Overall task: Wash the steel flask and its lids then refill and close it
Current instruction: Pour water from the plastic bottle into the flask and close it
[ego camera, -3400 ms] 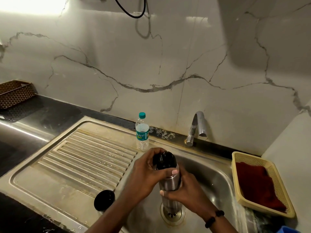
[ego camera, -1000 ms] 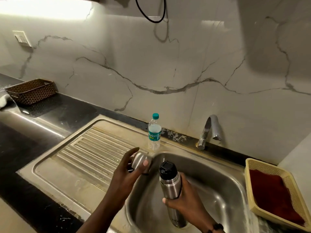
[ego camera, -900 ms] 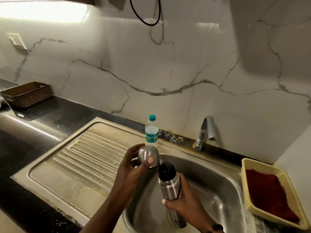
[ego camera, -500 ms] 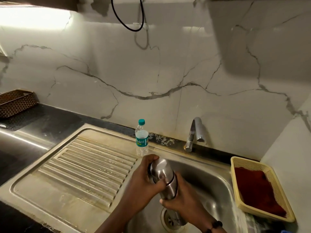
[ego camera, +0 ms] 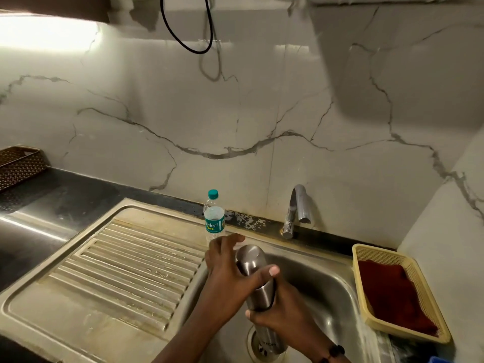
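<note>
We are holding the brushed steel cylindrical flask upright over the stainless steel sink. Our left hand is gripping its rounded steel outer lid, thumb across the front; our right hand is gripping the body lower down. A clear plastic water bottle with teal cap is standing behind, a curved chrome tap to its right.

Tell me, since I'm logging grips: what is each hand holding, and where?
Left hand grips the steel cap atop the flask; right hand grips the flask's body.
</note>
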`<state>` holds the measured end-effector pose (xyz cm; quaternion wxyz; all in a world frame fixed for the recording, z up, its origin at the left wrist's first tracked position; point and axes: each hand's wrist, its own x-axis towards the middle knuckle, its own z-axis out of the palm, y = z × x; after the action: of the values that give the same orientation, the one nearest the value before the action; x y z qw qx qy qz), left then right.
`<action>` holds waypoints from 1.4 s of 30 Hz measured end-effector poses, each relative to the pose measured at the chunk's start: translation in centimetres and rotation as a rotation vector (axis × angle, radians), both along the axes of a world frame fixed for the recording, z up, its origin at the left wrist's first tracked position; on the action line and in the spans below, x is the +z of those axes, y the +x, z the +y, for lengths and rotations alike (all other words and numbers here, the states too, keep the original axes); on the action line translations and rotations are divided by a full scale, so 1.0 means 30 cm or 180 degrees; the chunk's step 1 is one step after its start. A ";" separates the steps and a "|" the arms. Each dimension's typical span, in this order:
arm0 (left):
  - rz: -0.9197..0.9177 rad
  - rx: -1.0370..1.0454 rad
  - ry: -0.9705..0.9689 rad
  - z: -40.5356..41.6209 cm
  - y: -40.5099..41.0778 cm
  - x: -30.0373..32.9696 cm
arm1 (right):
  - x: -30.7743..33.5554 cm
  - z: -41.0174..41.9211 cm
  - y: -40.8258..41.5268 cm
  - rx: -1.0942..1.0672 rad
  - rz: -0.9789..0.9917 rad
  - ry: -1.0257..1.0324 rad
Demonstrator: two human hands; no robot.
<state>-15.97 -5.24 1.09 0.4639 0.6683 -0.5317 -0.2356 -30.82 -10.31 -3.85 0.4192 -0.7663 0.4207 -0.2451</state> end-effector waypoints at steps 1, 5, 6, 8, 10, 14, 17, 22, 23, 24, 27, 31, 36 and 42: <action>-0.0015 0.0135 -0.0037 -0.006 -0.003 0.001 | 0.005 -0.001 0.001 0.0016 0.0011 0.0003; 0.0318 -0.0166 -0.0236 -0.010 0.009 -0.001 | 0.014 -0.008 -0.006 -0.0008 -0.0125 0.0050; 0.0344 -0.0268 -0.0204 -0.011 0.006 0.005 | 0.014 -0.012 -0.010 -0.0035 -0.0164 0.0070; 0.0106 -0.0044 -0.0068 -0.019 -0.007 0.014 | 0.016 -0.015 -0.014 -0.0060 -0.0140 0.0114; -0.0144 0.0229 -0.0048 -0.026 -0.016 0.025 | 0.018 -0.016 -0.013 -0.0064 -0.0076 0.0117; -0.0131 -0.0335 -0.0231 -0.027 0.020 0.027 | 0.015 -0.018 -0.026 -0.0152 -0.0135 0.0063; 0.0155 -0.0570 0.0126 -0.032 0.007 0.031 | 0.011 -0.022 -0.032 -0.0187 -0.0211 0.0129; 0.0171 -0.0158 -0.0378 -0.034 -0.039 0.034 | 0.030 -0.010 -0.027 -0.0138 -0.0314 0.0142; 0.0380 -0.0501 -0.0347 -0.036 -0.021 0.041 | 0.043 -0.012 -0.034 -0.0027 -0.0374 0.0184; 0.0559 -0.0886 -0.0263 -0.035 0.001 0.046 | 0.054 -0.015 -0.042 0.0101 -0.0404 0.0216; 0.0816 -0.1122 -0.0108 -0.035 0.041 0.051 | 0.081 -0.006 -0.044 0.0251 -0.0334 0.0178; 0.1219 -0.0713 -0.0414 -0.025 0.060 0.042 | 0.085 0.000 -0.033 0.0040 -0.0277 0.0088; -0.0098 -0.0039 -0.0004 -0.017 -0.012 0.054 | 0.053 -0.005 -0.030 -0.0214 -0.0200 -0.0003; 0.0198 -0.0594 -0.0130 -0.039 -0.002 0.099 | 0.046 -0.022 -0.046 -0.0261 -0.0330 -0.0040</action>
<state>-16.02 -6.42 4.07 0.4698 0.5986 -0.5816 -0.2875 -32.21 -10.96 -2.46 0.4252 -0.7373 0.4279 -0.3040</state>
